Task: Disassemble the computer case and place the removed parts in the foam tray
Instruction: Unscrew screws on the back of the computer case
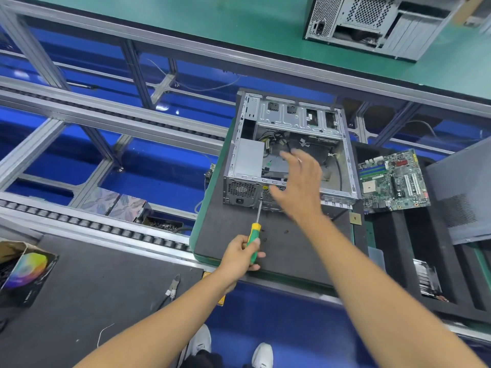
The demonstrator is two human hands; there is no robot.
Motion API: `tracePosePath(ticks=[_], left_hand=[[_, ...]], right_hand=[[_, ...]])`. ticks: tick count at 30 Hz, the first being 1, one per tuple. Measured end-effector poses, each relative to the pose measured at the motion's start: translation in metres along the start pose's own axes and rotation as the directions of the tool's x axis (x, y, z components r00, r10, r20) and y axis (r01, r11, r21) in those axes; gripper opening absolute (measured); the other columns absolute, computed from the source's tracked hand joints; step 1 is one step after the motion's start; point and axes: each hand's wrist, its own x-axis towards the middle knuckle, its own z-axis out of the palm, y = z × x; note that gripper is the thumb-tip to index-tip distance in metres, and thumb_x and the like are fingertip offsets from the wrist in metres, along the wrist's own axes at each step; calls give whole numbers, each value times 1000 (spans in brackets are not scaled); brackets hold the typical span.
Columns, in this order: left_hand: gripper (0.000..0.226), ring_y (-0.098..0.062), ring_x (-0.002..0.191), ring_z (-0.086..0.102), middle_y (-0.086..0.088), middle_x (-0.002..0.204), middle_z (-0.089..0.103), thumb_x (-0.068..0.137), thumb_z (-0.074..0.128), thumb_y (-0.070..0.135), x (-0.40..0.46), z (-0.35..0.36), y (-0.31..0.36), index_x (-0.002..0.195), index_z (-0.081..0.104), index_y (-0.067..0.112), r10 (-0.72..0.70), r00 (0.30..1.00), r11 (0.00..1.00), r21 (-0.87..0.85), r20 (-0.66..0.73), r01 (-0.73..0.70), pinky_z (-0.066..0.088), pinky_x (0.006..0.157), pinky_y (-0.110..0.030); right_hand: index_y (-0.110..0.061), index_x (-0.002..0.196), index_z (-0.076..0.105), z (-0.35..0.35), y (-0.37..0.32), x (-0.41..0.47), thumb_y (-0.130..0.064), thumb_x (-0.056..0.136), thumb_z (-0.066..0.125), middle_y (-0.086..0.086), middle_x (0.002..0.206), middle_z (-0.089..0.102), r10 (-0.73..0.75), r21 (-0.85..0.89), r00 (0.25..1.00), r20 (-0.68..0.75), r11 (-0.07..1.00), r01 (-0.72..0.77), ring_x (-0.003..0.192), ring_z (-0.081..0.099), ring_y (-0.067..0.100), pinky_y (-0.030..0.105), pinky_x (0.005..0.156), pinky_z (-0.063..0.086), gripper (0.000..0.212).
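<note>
head view: we see one frame, looking down on a workbench.
computer case: the computer case (289,152) lies on its side, open side up, on a dark mat (281,243) on a pallet on the conveyor (111,229).
left hand: our left hand (243,254) is curled round the green-yellow screwdriver (255,233); its tip meets the case's rear panel beside the power supply (245,166).
right hand: our right hand (300,181) hovers with fingers spread over the case's near rim; we cannot tell if it touches.
edges: the case's rear edge sits well back from the mat's near edge, so bare mat lies between the two hands. Small screws (286,231) lie loose on that strip.
foam tray: the foam tray (398,235) stands just right of the case, with the motherboard (393,181) lying tilted over its far compartments.
around: a grey side panel (462,192) overlaps the tray's right edge; a second case (372,22) stands on the far green bench; pliers (174,284) lie on the near-left mat.
in the way: our right forearm crosses over the mat's right part.
</note>
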Motion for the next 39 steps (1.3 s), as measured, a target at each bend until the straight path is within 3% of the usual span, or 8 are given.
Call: tracePosePath(ticks=[3, 5, 11, 14, 18, 25, 29, 39], left_hand=[[11, -12, 75, 60, -5, 97, 56, 105, 53, 24, 5, 7, -2, 109, 50, 14, 34, 994, 994, 107, -99, -24, 43, 58, -28], [12, -14, 72, 57, -6, 101, 54, 102, 58, 22, 7, 12, -3, 105, 46, 21, 68, 986, 993, 109, -154, -52, 42, 61, -30], [24, -11, 65, 58, -5, 96, 57, 98, 68, 29, 12, 20, -12, 99, 45, 23, 92, 972, 993, 98, -215, -72, 45, 56, -26], [27, -6, 56, 59, -5, 90, 60, 96, 70, 34, 13, 20, -11, 97, 47, 18, 146, 945, 980, 170, -293, -99, 47, 56, -24], [32, -13, 53, 64, -4, 75, 64, 96, 68, 40, 12, 22, -9, 95, 56, 11, 108, 950, 993, 77, -293, -89, 51, 52, -34], [39, -11, 80, 74, -1, 86, 72, 103, 56, 44, 8, 16, -5, 111, 73, 11, -123, 992, 928, -357, -14, 110, 53, 56, -21], [44, -7, 70, 63, -1, 88, 70, 105, 49, 46, 12, 5, -4, 116, 75, 12, -190, 975, 857, -465, 118, 223, 44, 51, -17], [42, -10, 64, 65, -4, 80, 62, 83, 82, 42, 22, 5, -11, 91, 55, 11, 60, 953, 988, -119, -298, -99, 50, 51, -24]], right_hand=[[-25, 151, 37, -7, 23, 51, -44, 83, 71, 5, 137, 60, -45, -93, 834, 550, 989, 114, 120, 58, 29, 40, 95, 42, 78], [-32, 148, 41, 0, 33, 63, -42, 90, 65, 1, 131, 65, -15, -107, 688, 726, 985, 135, 112, 62, 29, 36, 81, 45, 64], [-36, 96, 34, 13, 57, 54, -42, 96, 54, -8, 70, 44, -64, -42, 655, 753, 989, 145, 74, 49, 27, 32, 52, 23, 21], [-33, 118, 45, 21, 60, 52, -42, 95, 53, -6, 85, 60, -60, -22, 642, 764, 993, 120, 88, 59, 32, 33, 57, 34, 27], [-23, 155, 39, 28, 61, 53, -43, 98, 56, 6, 150, 53, -47, -42, 625, 779, 991, 127, 133, 51, 30, 42, 100, 47, 63], [-23, 153, 43, 31, 63, 52, -42, 96, 57, 6, 142, 57, -58, -32, 644, 763, 992, 126, 126, 54, 29, 38, 93, 44, 62], [-24, 152, 44, 31, 64, 53, -44, 96, 56, 5, 141, 58, -59, -27, 644, 763, 992, 123, 123, 55, 28, 38, 89, 45, 61], [-27, 153, 43, 32, 62, 53, -45, 92, 61, 2, 138, 59, -54, -51, 631, 774, 988, 147, 123, 56, 27, 40, 90, 48, 66]])
